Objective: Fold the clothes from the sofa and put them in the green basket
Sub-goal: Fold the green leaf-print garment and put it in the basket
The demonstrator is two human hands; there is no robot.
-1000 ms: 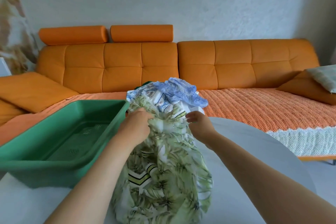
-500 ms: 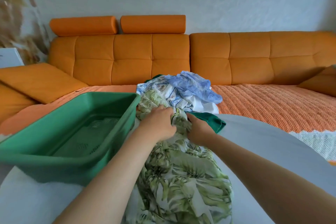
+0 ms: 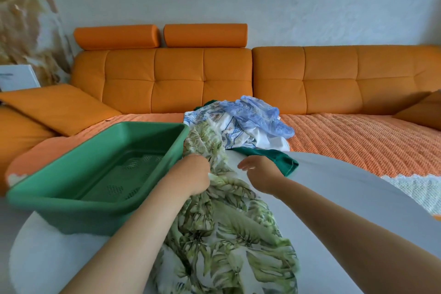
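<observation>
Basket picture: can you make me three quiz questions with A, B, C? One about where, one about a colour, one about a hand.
1. Where is the basket? A left of the leafy cloth; B right of it; C on top of it.
2. What colour is the sofa? A blue; B orange; C black.
3. What is the left hand doing? A lying flat; B holding the basket; C holding the leafy cloth.
Answers: 1 A, the basket stands at the cloth's left. 2 B, its cushions are orange. 3 C, its fingers curl round the cloth.
</observation>
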